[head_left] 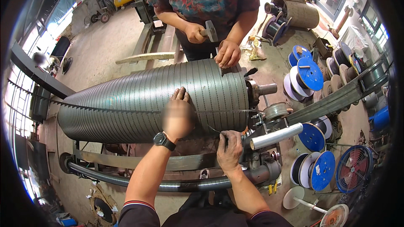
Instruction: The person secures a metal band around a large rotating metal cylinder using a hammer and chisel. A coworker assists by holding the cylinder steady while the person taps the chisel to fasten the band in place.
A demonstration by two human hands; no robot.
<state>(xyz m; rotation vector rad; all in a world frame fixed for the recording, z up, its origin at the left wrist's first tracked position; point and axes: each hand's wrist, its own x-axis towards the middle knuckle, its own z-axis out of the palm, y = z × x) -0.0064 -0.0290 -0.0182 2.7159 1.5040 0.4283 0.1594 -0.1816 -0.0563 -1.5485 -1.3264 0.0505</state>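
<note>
A large grey metal roller with fine grooves around it lies crosswise in front of me. My left hand rests on its upper surface, fingers stretched out; the back of the hand is blurred. At the roller's near right end, my right hand pinches a thin dark wire that reaches toward the grooves. Across the roller stands another person, gripping a hammer in one hand. Their other hand holds a short tool, mostly hidden, against the roller's far right side.
A toothed dark strip runs across the roller. Right of it are a shaft end, a small spool and a silver tube. A black bar lies in front. Several blue reels and a fan stand at right.
</note>
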